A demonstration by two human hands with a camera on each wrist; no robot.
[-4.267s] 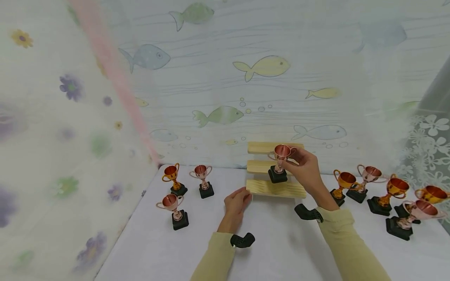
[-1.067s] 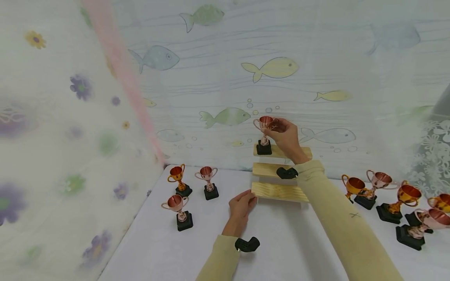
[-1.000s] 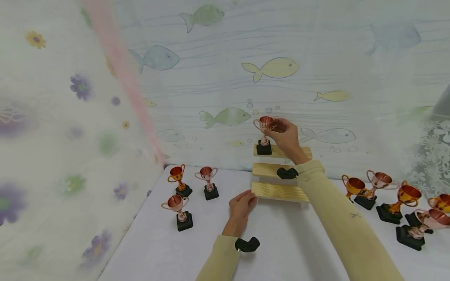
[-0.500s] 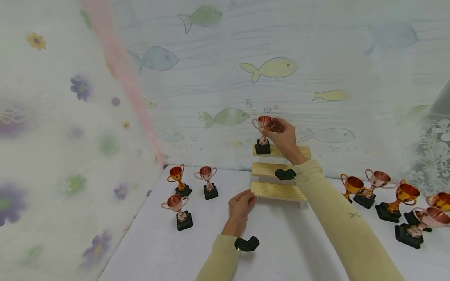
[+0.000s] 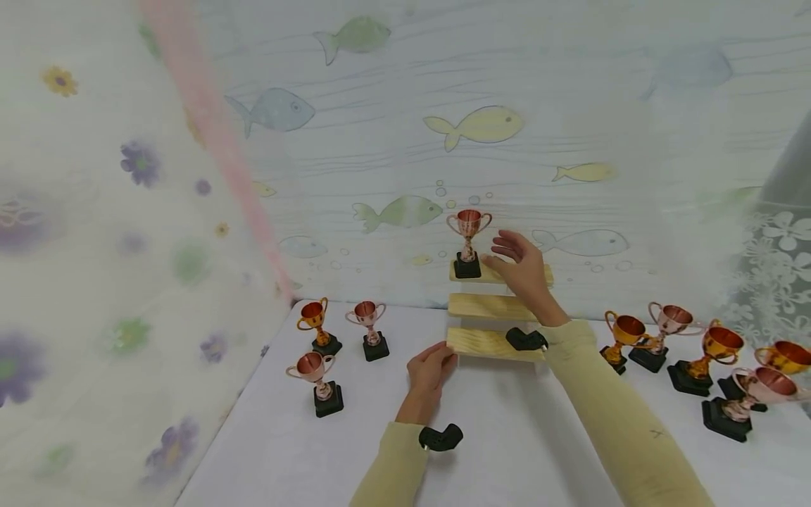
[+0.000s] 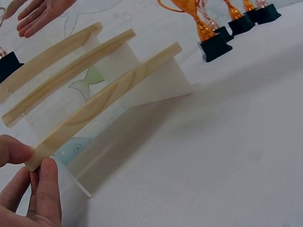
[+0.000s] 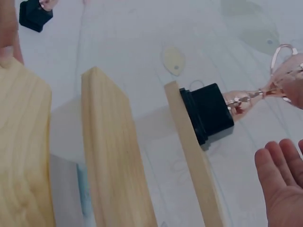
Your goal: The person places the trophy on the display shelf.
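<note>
- The pink trophy [image 5: 467, 248] stands upright near the left end of the top shelf [image 7: 194, 165], its black base resting on the wood.
- The right hand [image 5: 526, 273] is just beside it, fingers spread, its grip empty and apart from the cup.
- Placing this trophy looks to be the step in hand, with the letting-go apparently done; the next move likely calls for drawing that hand away without brushing the handle.
- The left hand [image 5: 427, 377] pinches the end of the bottom shelf [image 5: 484, 343], probably steadying it.
- On the tabletop [image 5: 494, 443], three trophies [image 5: 328, 400] stand left, five trophies [image 5: 700, 368] right.
</note>
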